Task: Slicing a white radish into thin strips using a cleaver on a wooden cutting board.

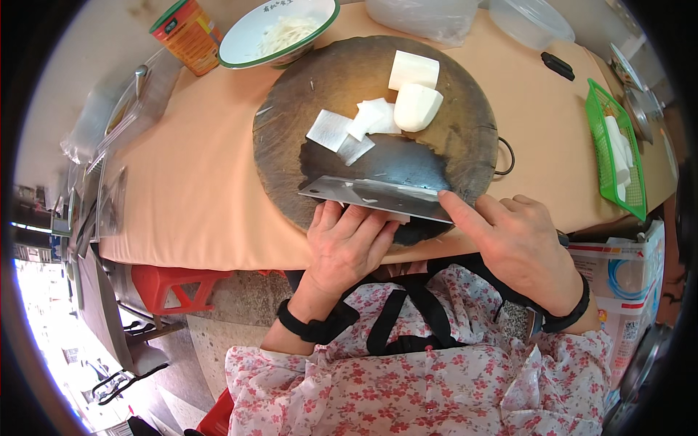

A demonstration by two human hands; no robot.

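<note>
My right hand (518, 245) grips a cleaver, its index finger stretched along the blade; the handle is mostly hidden by the hand. The broad steel cleaver blade (381, 197) lies across the near part of a round wooden chopping board (289, 163). My left hand (349, 237) presses down beside the blade, fingertips against it, holding a white vegetable piece (401, 218) that is mostly covered. Farther back on the board lie several thin square white slices (329, 129), some overlapping. Two thick peeled white vegetable chunks (414, 71) (417, 107) touch each other near the far right.
Behind the board stand a green-rimmed bowl of white shreds (286, 35) and an orange canister (191, 41). A plastic bag (425, 19), a clear plastic container (531, 22) and a black clip-like object (557, 66) lie farther right. A green basket (597, 147) holds white pieces. A metal ring (510, 156) juts from the board.
</note>
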